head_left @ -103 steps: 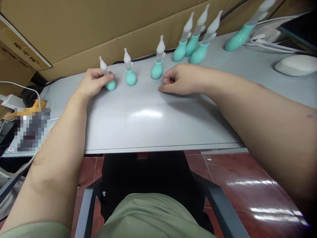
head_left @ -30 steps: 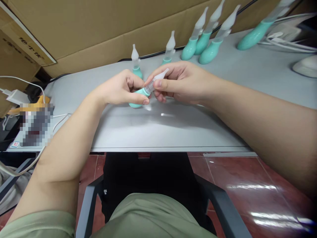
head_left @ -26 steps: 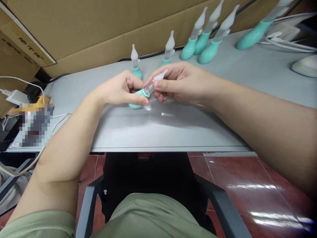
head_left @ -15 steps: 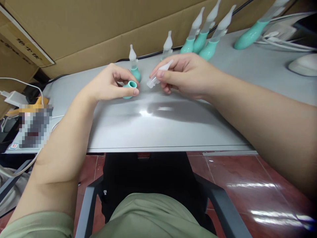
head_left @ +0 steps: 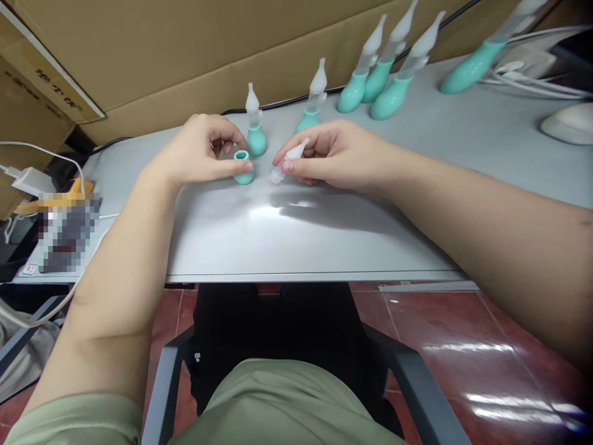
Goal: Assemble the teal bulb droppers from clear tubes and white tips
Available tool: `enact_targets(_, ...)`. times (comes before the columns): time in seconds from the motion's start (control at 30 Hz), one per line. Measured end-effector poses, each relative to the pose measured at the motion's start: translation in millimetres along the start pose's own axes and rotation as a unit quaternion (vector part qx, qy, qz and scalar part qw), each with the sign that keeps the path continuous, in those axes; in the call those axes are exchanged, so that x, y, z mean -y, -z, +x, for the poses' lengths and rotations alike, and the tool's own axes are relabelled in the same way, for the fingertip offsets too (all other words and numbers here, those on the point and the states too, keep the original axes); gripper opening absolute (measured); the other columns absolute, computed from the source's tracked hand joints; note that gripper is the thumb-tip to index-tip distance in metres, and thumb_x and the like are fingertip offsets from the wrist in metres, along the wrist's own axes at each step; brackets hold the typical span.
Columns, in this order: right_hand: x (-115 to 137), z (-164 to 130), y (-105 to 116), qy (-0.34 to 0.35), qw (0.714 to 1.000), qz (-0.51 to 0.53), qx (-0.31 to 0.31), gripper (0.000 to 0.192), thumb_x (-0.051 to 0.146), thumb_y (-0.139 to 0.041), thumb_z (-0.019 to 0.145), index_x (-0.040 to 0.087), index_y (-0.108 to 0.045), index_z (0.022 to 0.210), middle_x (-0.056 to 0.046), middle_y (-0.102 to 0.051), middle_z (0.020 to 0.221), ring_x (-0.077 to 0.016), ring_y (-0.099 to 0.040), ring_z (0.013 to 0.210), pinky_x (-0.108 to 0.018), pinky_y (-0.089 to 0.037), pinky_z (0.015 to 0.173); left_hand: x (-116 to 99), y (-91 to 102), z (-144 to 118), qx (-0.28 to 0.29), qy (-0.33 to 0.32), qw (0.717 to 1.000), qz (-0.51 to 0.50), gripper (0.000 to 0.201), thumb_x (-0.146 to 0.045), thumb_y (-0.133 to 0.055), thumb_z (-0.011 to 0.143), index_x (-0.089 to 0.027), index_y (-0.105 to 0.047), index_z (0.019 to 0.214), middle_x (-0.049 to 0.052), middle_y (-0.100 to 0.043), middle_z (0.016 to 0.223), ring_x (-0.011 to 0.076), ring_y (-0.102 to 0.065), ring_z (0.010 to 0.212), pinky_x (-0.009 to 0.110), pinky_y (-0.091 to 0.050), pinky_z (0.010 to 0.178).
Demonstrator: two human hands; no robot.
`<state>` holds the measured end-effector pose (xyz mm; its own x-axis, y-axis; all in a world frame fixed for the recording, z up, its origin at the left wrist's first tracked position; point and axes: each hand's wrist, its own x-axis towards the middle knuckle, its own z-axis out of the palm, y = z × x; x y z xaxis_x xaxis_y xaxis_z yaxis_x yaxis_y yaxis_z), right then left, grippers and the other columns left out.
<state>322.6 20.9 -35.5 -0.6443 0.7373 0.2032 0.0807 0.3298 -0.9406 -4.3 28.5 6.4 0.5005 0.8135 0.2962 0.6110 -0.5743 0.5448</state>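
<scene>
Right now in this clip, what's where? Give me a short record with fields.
Left hand: thumb against a rounded, open-mouthed teal bulb; firmness of grip unclear
Right hand: pinching a clear plastic tube with a white tapered tip
Bulb and tube: apart
Assembled teal bulbs with clear tubes and white tips: six, one partly hidden behind the right hand
Surface: smooth grey desktop
Backdrop: brown cardboard
Far right: rounded white object

Nothing legible: characters (head_left: pixel 56 88) on cardboard (head_left: pixel 28 111) blurred, print (head_left: pixel 197 357) on trousers (head_left: pixel 278 327) tiny
</scene>
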Motion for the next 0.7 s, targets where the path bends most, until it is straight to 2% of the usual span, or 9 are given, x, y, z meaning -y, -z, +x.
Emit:
enact_targets(0.13,11,0,-5,0.012,1.0,0.002,-0.015,0.023,0.041,-0.111,0.105,0.026,-0.093,0.108,-0.001,-0.073,0.081,-0.0182,-0.056,0.073,-0.04,-0.043,0.065,-8,-4.0,1,-0.035,-0.044,0.998,0.004,0.042,-0.068,-0.108,0.08,-0.035,-0.1,0.105,0.004,-0.072,0.085,0.0207,-0.053,0.074,0.045,-0.045,0.072)
enact_targets(0.27,33,2,-9,0.026,0.998,0.0,-0.054,0.038,0.057,-0.115,0.102,0.029,-0.09,0.1,-0.003,-0.077,0.086,-0.0201,-0.055,0.076,-0.041,-0.046,0.067,-30,-5.0,-5,-0.098,-0.093,0.991,0.004,0.057,-0.087,-0.101,0.093,-0.032,-0.097,0.107,0.005,-0.074,0.085,0.0207,-0.06,0.079,0.046,-0.053,0.078)
enact_targets(0.37,48,7,-14,0.006,0.997,0.0,-0.071,0.051,0.067,-0.114,0.101,0.027,-0.085,0.091,-0.005,-0.076,0.085,-0.0204,-0.058,0.075,-0.043,-0.046,0.068,-51,-10.1,-11,-0.071,-0.076,0.994,-0.039,0.07,-0.095,-0.102,0.093,-0.028,-0.094,0.112,0.004,-0.08,0.084,0.0198,-0.07,0.081,0.042,-0.057,0.074)
enact_targets(0.5,52,15,-21,0.037,0.999,0.013,-0.034,0.058,0.073,-0.109,0.104,0.024,-0.08,0.091,-0.006,-0.078,0.089,-0.0191,-0.06,0.076,-0.041,-0.048,0.069,-70,-20.0,-11,-0.052,-0.033,0.991,-0.117,0.062,-0.085,-0.103,0.097,-0.026,-0.093,0.111,0.007,-0.089,0.098,0.0307,-0.091,0.103,0.043,-0.069,0.08)
enact_targets(0.57,46,17,-25,0.066,0.996,0.04,-0.037,0.058,0.073,-0.11,0.103,0.025,-0.079,0.097,-0.004,-0.077,0.089,-0.0179,-0.059,0.075,-0.039,-0.048,0.07,-70,-21.8,-8,-0.042,-0.018,0.988,-0.147,0.056,-0.077,-0.106,0.097,-0.025,-0.094,0.11,0.006,-0.092,0.101,0.0295,-0.092,0.101,0.042,-0.072,0.081)
enact_targets(0.7,30,17,-28,0.107,0.987,0.084,-0.088,0.053,0.062,-0.118,0.098,0.029,-0.078,0.105,0.001,-0.078,0.085,-0.0178,-0.064,0.076,-0.039,-0.051,0.075,-63,-18.8,-5,-0.011,0.005,0.984,-0.178,0.051,-0.066,-0.112,0.092,-0.022,-0.094,0.108,0.005,-0.093,0.096,0.0267,-0.09,0.092,0.041,-0.075,0.082)
